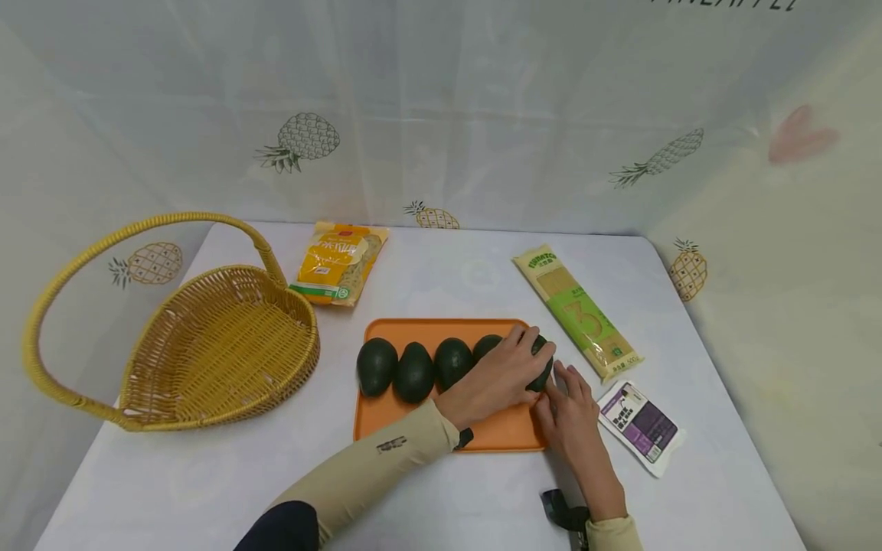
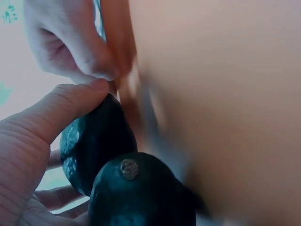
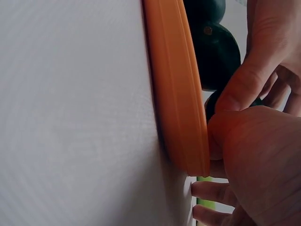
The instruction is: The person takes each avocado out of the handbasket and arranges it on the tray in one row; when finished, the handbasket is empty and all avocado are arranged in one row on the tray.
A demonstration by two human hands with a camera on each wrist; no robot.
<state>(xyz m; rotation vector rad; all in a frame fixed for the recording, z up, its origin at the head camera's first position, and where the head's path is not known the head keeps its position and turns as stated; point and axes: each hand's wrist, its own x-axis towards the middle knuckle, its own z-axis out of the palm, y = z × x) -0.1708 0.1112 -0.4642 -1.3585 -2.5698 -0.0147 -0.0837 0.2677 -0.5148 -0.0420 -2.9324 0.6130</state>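
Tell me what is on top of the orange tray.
Five dark green avocados lie in a row on the orange tray. The left hand covers most of the rightmost avocado; the tray beneath the hand is hidden.
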